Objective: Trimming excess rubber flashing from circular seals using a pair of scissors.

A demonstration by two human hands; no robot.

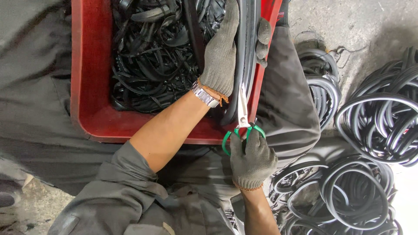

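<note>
Gripping a black rubber strip [244,52] at the upper centre of the frame, the left hand [222,52] is wearing a grey knit glove, with the palm lying over the strip and the fingertips wrapping round its far edge. The right hand [251,160], also gloved, is closing around the green handles of a pair of scissors [242,119] at centre frame; the steel blades are pointing upward along the strip (whether they are biting into the rubber or only lying against it cannot be told). A metal wristwatch [204,95] is sitting on the left wrist.

The strip is running down over the right wall of a red plastic crate [89,87], which is filling the upper left and is holding a tangle of black rubber offcuts [152,56]. The crate is resting on the lap of the person's grey work clothes.

Judgement on handling: the strip is bending in a smooth curve, so it is probably soft, springy and light, and likely to twist away from the blades. Pinching it just above the cutting point, as the left hand is doing, looks like the sound place to take hold.

Coiled black rubber rings [374,126] are piling up on the concrete floor [348,21] at the right.
</note>
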